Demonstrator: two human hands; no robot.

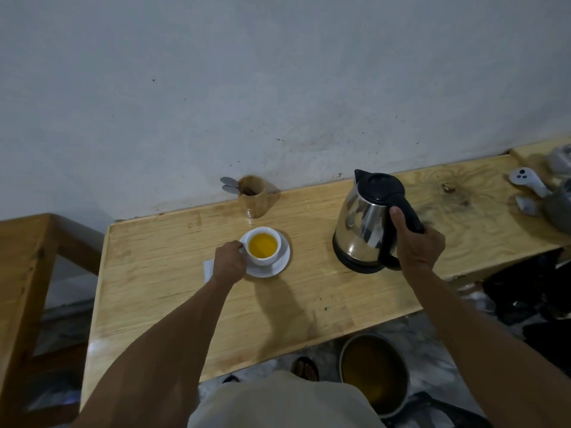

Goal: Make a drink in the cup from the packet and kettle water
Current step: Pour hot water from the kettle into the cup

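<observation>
A white cup (269,258) full of yellow-orange liquid stands on a white saucer (279,268) near the middle of the wooden table (173,291). My left hand (228,263) pinches the cup's handle on its left side. A steel kettle (363,225) with a black lid and base stands upright to the right. My right hand (417,245) is wrapped around its black handle. A white packet (209,268) lies flat just left of my left hand, mostly hidden by it.
A wooden holder (252,196) with two spoons stands against the wall behind the cup. A white controller (526,180) and grey items lie at the table's far right. A pot (374,372) of brown liquid sits on the floor below the front edge. A wooden frame (27,257) stands left.
</observation>
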